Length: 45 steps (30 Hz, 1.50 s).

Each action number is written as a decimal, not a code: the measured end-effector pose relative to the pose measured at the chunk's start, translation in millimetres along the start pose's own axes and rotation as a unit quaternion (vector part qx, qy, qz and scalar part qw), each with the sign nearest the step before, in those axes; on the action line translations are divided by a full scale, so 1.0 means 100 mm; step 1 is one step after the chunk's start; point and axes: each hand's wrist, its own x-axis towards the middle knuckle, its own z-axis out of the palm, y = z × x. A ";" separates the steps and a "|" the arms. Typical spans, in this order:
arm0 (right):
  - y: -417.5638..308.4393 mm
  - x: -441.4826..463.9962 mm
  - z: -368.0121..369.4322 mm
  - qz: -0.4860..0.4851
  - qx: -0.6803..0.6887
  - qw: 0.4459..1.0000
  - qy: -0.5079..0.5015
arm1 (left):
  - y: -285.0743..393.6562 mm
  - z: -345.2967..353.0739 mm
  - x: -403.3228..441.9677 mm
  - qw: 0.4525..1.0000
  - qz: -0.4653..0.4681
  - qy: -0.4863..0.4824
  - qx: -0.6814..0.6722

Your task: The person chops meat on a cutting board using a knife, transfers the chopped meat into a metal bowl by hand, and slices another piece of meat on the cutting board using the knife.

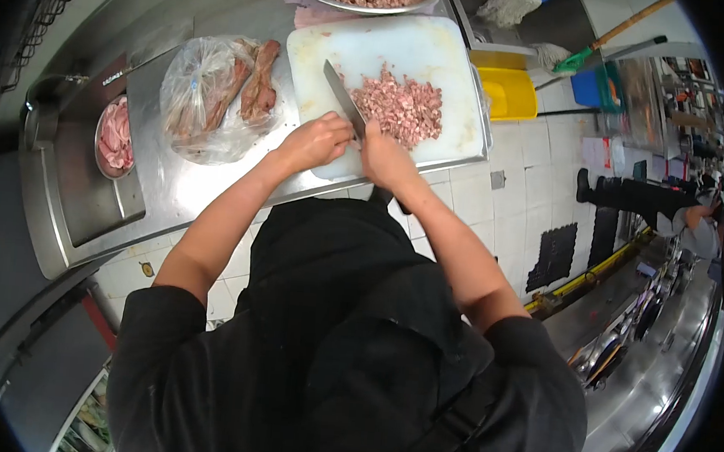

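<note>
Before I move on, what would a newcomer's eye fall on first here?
Probably the mound of chopped pink meat on the white cutting board, with the knife slanting along its left side in the grip of the right hand. After that, likely the bright yellow tub right of the board and the clear plastic bag on its left.
</note>
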 end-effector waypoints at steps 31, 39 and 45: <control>-0.24 0.00 0.26 -0.002 0.130 0.989 0.062 | -0.01 -0.11 -0.05 0.999 -0.036 0.020 -0.024; -0.17 -0.04 -0.10 -0.020 0.028 0.999 -0.011 | 0.05 -0.22 -0.20 0.990 -0.125 0.058 -0.038; -0.35 -0.26 0.15 -0.038 0.013 0.999 -0.018 | 0.05 -0.06 -0.36 0.997 -0.075 0.033 0.006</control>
